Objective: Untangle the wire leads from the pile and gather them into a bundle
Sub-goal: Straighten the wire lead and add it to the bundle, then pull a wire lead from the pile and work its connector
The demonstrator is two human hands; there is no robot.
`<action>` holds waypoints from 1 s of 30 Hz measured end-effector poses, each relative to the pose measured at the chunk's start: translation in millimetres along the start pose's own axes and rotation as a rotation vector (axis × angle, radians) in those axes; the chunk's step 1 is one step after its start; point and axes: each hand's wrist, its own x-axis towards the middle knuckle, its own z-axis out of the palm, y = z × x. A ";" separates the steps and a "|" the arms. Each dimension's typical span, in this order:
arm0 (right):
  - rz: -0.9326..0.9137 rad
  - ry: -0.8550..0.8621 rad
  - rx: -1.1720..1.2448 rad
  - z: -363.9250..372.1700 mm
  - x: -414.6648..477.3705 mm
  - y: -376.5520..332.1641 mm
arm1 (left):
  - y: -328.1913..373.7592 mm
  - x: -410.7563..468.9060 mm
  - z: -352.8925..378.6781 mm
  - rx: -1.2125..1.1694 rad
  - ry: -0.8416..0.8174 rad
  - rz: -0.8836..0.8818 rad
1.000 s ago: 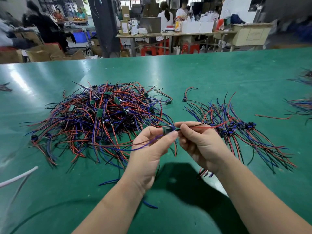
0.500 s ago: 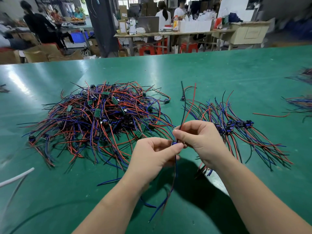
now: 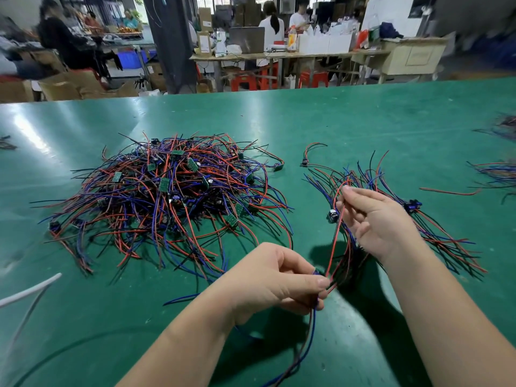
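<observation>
**Between the hands at lower centre: one lead held out for straightening**

Low in the middle of the frame, the left hand (image 3: 279,280) pinches the root of a thin, plastic-coated red-and-blue wire lead (image 3: 334,241) between thumb and forefinger. Higher and to the right, the right hand (image 3: 374,219) nips the red strand near its tip between thumb and forefinger, with its other fingers loosely spread. The red strand runs almost straight between the two hands, above the glossy green desk (image 3: 363,121). The blue strands hang below the left hand toward the bottom edge.

To do this step well, I judge, the left pinch should stay firm at the root. The right fingers can then slide along each strand to smooth it, so all ends point one way before the lead is laid down.

The tangled pile of red, blue and black wire leads with small green boards (image 3: 167,196) sits at centre left and looks large. The fanned bundle of straightened leads (image 3: 435,233) lies on the desk at right, partly behind the right hand, with dark connectors clustered near its middle. Most of the sorting looks to be ahead.
</observation>
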 end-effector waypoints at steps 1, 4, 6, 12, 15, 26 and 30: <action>-0.001 0.011 -0.004 -1.3 2.1 0.3 | -0.8 0.6 -0.8 0.010 0.021 -0.007; -0.014 0.029 0.035 -2.9 7.8 1.4 | -1.8 1.4 -4.0 0.036 0.083 -0.010; -0.033 0.032 0.083 -3.9 11.3 1.0 | 0.1 1.8 -2.8 0.013 0.157 0.021; -0.161 -0.060 -0.116 7.5 1.9 9.8 | 4.4 10.0 -4.2 -0.219 0.468 0.188; -0.322 -0.487 -0.425 16.1 -16.3 20.6 | 3.7 11.9 -7.0 -0.244 0.506 0.208; -0.675 -0.369 -0.877 16.9 -7.8 38.4 | 4.7 15.0 -5.0 -0.249 0.530 0.137; -0.854 -0.054 -1.157 7.8 24.4 26.2 | 6.1 15.2 -5.6 -0.239 0.578 0.145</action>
